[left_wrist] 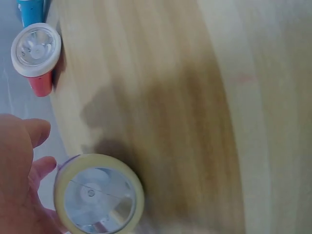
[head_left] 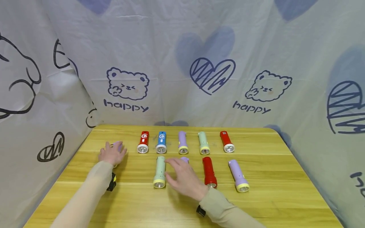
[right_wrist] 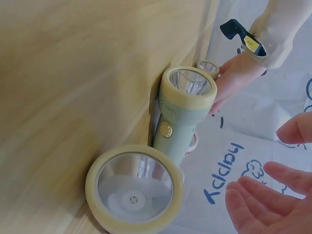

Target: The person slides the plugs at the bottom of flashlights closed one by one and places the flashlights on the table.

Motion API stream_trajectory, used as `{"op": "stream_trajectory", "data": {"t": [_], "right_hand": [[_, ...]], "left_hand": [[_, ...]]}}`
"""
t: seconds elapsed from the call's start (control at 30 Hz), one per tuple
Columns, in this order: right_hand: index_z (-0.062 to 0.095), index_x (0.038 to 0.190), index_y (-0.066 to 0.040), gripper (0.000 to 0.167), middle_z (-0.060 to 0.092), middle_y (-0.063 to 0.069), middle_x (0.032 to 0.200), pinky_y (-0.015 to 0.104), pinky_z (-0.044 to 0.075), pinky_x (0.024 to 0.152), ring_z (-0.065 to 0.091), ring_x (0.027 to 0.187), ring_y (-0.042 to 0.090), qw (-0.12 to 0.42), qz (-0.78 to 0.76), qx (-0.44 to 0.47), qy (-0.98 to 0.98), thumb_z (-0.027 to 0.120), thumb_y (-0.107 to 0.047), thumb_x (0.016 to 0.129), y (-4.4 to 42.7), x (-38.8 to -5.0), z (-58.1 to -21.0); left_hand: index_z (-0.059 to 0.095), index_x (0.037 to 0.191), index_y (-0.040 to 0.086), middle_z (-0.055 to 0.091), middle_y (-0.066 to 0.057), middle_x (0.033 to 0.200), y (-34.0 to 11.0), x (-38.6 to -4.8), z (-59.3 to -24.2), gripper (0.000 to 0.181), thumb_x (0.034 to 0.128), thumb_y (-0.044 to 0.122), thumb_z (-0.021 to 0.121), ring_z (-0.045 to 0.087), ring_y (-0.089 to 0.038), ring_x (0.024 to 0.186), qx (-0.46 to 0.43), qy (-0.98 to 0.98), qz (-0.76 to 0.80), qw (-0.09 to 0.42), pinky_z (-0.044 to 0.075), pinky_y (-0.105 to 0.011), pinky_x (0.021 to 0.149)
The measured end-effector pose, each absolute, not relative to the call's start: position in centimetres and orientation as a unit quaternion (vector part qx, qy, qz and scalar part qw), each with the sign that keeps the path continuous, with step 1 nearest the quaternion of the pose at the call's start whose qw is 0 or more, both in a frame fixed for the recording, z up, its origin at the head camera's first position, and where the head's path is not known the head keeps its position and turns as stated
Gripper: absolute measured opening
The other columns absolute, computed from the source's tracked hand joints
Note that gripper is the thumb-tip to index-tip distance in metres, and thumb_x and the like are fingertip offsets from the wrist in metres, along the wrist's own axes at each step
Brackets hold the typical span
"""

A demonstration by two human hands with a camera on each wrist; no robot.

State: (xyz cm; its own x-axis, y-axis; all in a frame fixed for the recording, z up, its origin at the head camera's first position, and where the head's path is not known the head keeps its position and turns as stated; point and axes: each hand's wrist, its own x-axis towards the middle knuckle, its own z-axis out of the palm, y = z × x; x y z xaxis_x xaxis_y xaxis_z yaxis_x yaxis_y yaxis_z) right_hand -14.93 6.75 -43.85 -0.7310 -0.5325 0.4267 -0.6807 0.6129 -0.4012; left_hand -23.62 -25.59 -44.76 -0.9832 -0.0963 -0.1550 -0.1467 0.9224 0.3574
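Observation:
My left hand (head_left: pixel 112 154) is at the table's left, fingers spread over a purple flashlight (head_left: pixel 117 146), which they mostly cover in the head view. In the left wrist view this flashlight's cream-rimmed lens (left_wrist: pixel 100 194) faces the camera, the fingertips (left_wrist: pixel 44 165) lying close behind it; any contact is unclear. My right hand (head_left: pixel 185 177), fingers parted and holding nothing, hovers over another purple flashlight (head_left: pixel 184 159), whose tail alone shows past it. Just left of that hand lies a pale green flashlight (head_left: pixel 159 172), seen also in the right wrist view (right_wrist: pixel 180 114).
Along the back lie a red flashlight (head_left: pixel 143 142), a blue one (head_left: pixel 161 142), a purple one (head_left: pixel 183 142), a green one (head_left: pixel 203 142) and another red one (head_left: pixel 227 141). Right of my right hand are a red flashlight (head_left: pixel 209 171) and a purple one (head_left: pixel 238 175). Printed cloth (head_left: pixel 165 79) surrounds the wooden table (head_left: pixel 271 196).

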Motion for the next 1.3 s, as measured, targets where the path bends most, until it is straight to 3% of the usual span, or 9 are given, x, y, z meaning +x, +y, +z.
{"op": "stream_trajectory", "data": {"t": [0.13, 0.5, 0.77, 1.03, 1.3], "right_hand": [[0.060, 0.133, -0.005, 0.041, 0.067, 0.009, 0.132, 0.040, 0.053, 0.105, 0.064, 0.122, 0.023, 0.135, 0.278, 0.350, -0.884, 0.066, -0.022, 0.095, 6.3, -15.0, -43.8], [0.057, 0.137, -0.005, 0.044, 0.064, 0.009, 0.137, 0.037, 0.049, 0.111, 0.060, 0.128, 0.022, 0.069, 0.308, 0.349, -0.882, 0.063, -0.023, 0.097, 5.0, -15.4, -43.9], [0.056, 0.138, -0.007, 0.045, 0.063, 0.009, 0.137, 0.033, 0.051, 0.108, 0.061, 0.126, 0.023, 0.041, 0.319, 0.356, -0.877, 0.064, -0.019, 0.095, 3.7, -15.6, -43.7], [0.057, 0.137, -0.006, 0.043, 0.065, 0.009, 0.133, 0.029, 0.053, 0.103, 0.063, 0.120, 0.020, 0.043, 0.299, 0.367, -0.880, 0.062, -0.020, 0.096, 3.2, -15.4, -44.0], [0.056, 0.138, -0.006, 0.046, 0.064, 0.009, 0.135, 0.031, 0.053, 0.104, 0.063, 0.121, 0.021, 0.040, 0.298, 0.360, -0.883, 0.064, -0.021, 0.095, 3.3, -15.2, -44.4]], "left_hand": [[0.033, 0.155, 0.011, 0.028, -0.045, 0.149, -25.7, -23.5, -45.0, 0.058, 0.1059, 0.042, 0.037, 0.039, -0.069, 0.125, -0.052, 0.981, 0.170, 0.076, 0.040, -0.075, 0.099], [0.043, 0.149, 0.008, 0.037, -0.043, 0.146, -25.7, -23.6, -45.6, 0.054, 0.1068, 0.041, 0.038, 0.040, -0.064, 0.126, -0.037, 0.985, 0.152, 0.077, 0.042, -0.073, 0.098], [0.060, 0.122, 0.007, 0.049, -0.041, 0.130, -25.2, -23.0, -45.0, 0.035, 0.1063, 0.035, 0.045, 0.046, -0.059, 0.117, -0.020, 0.985, 0.155, 0.069, 0.047, -0.066, 0.089], [0.055, 0.099, 0.008, 0.053, -0.030, 0.109, -25.1, -22.3, -45.8, 0.003, 0.0973, 0.011, 0.055, 0.048, -0.051, 0.102, 0.006, 0.983, 0.176, 0.046, 0.042, -0.055, 0.080], [0.050, 0.100, 0.008, 0.046, -0.034, 0.108, -25.3, -21.4, -45.6, 0.013, 0.0885, 0.003, 0.053, 0.050, -0.045, 0.089, 0.016, 0.979, 0.198, 0.042, 0.046, -0.048, 0.066]]}}
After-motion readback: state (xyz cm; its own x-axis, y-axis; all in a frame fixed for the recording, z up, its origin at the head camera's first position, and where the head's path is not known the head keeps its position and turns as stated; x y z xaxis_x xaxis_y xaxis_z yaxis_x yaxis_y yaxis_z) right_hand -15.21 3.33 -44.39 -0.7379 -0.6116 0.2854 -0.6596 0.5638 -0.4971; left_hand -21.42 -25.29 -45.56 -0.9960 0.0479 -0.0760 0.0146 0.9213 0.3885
